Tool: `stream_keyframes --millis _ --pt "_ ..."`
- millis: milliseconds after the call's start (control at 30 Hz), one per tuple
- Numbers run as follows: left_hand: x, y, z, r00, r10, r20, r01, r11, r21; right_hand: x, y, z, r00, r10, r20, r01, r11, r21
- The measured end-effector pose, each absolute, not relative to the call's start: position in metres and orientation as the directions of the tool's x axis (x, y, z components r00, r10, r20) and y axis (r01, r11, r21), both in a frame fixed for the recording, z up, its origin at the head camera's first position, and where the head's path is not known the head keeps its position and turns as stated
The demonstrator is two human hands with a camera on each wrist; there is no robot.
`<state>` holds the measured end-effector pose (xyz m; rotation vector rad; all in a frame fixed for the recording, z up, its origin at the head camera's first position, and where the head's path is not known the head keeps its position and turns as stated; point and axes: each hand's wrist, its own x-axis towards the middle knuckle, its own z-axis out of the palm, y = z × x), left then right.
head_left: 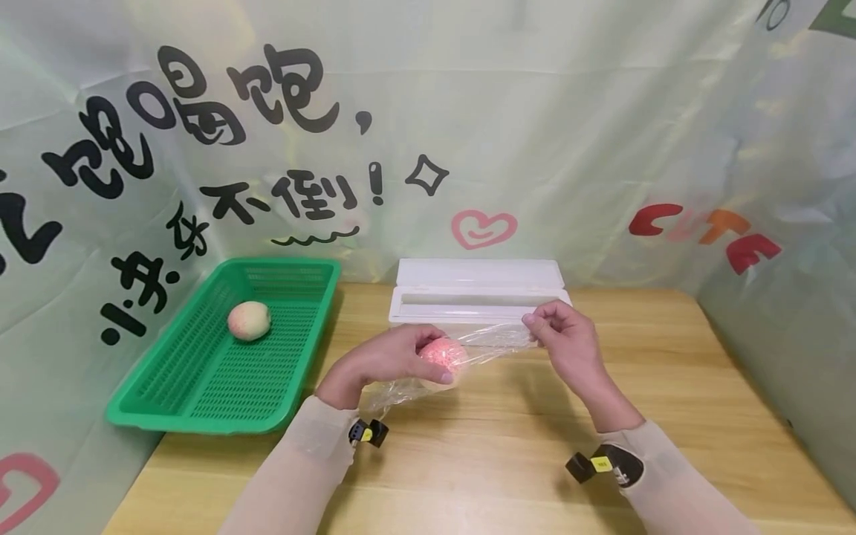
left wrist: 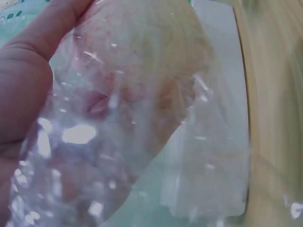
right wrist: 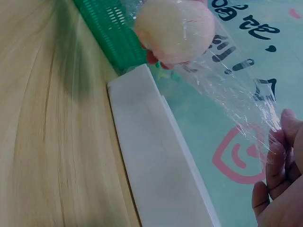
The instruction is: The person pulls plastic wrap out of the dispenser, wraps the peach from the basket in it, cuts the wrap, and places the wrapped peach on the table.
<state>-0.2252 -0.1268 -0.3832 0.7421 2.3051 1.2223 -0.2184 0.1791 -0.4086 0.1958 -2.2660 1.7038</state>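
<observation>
Table carries, on your left, a green basket and, beyond your hands, a white box with its lid up. Clear film runs between your hands, bunched below the left wrist. Your left hand grips a pink peach above the table, thumb and fingers curled round it, film over the fruit; your right hand pinches the film's far end. A second, paler peach lies in the basket. Recommended for drawing the film round: hold the fruit lightly against bruising, keep even tension with the right hand, and smooth the creases before overlapping, since a hard pull could tear the film.
</observation>
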Motion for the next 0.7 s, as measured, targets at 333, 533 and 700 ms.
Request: stream_keyframes --millis 333,533,700 --pt "-0.221 -0.123 -0.381 -0.774 0.622 -0.118 0.272 0.494 0.826 -0.220 0.174 -0.404 -0.981 -0.192 0.018 -0.073 0.284 -0.956" --pt "-0.220 -0.120 -0.380 -0.775 0.620 -0.122 0.279 0.510 0.814 -0.220 0.163 -0.410 -0.983 -0.051 0.176 -0.181 0.423 -0.888" --pt "-0.219 -0.120 -0.378 -0.773 0.622 -0.124 0.263 0.491 0.830 -0.220 0.165 -0.409 -0.961 0.038 0.274 -0.229 0.446 -0.865"
